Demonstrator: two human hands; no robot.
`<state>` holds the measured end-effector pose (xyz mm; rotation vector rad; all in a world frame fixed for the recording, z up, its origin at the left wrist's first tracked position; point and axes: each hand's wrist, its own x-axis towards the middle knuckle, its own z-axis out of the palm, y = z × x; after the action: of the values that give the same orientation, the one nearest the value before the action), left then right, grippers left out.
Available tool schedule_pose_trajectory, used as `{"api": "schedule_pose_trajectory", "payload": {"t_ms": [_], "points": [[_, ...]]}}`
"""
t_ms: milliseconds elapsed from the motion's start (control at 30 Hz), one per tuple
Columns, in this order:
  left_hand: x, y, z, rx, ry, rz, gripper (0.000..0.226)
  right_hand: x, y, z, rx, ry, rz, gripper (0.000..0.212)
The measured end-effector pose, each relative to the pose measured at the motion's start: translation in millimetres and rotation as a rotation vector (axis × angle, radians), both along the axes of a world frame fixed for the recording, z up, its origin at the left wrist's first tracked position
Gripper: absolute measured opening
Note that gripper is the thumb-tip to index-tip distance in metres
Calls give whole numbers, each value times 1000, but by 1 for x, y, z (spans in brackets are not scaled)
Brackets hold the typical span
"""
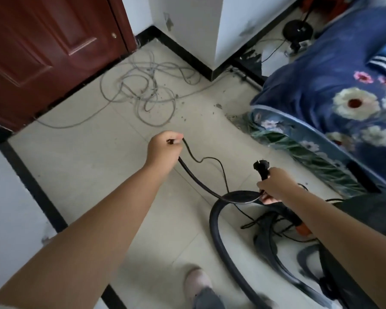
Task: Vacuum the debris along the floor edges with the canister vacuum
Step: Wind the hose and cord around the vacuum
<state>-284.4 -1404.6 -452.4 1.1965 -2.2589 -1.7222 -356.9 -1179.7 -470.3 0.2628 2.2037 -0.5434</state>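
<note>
Head view: the left hand (165, 144) pinches the thin black cord (201, 161) up high, fingers curled round it, and a thicker dark hose (198, 181) appears to run from under the same hand down to the right. The right hand (274, 186) grips the plug (260, 168) by its stem, prongs up, and seems to hold the hose loop as well. The vacuum (274, 239) sits on the tiled floor (87, 170) just below the right hand, blurred, with cord heaped over it. Debris (183, 118) lies scattered past a tangle of grey cable (143, 85), near the black skirting (187, 56) and the foot of the bed (321, 103).

The step in hand looks like setup: unwinding the cord, no suction begun. Next the plug needs a socket, none visible here, then the nozzle must reach the skirting without snagging the grey cable.
</note>
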Motion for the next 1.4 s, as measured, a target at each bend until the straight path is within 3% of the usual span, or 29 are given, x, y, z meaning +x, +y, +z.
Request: {"api": "schedule_pose_trajectory", "payload": {"t_ms": [67,133,200,267,400,700,767,867,967,1033,1133,1200,1300,1400], "points": [[0,15,-7,213,-89,76,26,10,30,1,-9,-58,-34,9],[1,28,-4,493,-114,160,9,20,57,3,-11,-105,-51,8],[2,40,6,721,-129,254,21,29,80,5,-8,-91,-30,8],[3,53,12,799,-142,287,30,36,97,6,-34,-49,-9,10],[4,93,26,603,-126,61,31,41,122,11,-168,-39,-118,11],[-43,212,146,320,336,-255,29,-6,217,99,-535,-61,-516,6],[-58,239,179,264,430,-285,27,-20,238,126,-566,35,-440,2],[-84,274,217,121,481,-381,22,-46,254,170,-617,234,-307,10],[-110,295,237,4,501,-496,28,-79,254,204,-564,435,-92,35],[-125,300,244,-52,502,-569,33,-103,252,217,-562,515,-29,57],[-138,299,245,-95,477,-636,33,-135,249,224,-491,640,57,72],[-144,301,241,-105,464,-664,31,-153,249,219,-408,664,135,70],[-155,308,229,-110,428,-687,27,-172,259,202,-412,634,124,42],[-167,314,210,-298,374,-701,24,-185,289,192,-297,672,206,32]]}}
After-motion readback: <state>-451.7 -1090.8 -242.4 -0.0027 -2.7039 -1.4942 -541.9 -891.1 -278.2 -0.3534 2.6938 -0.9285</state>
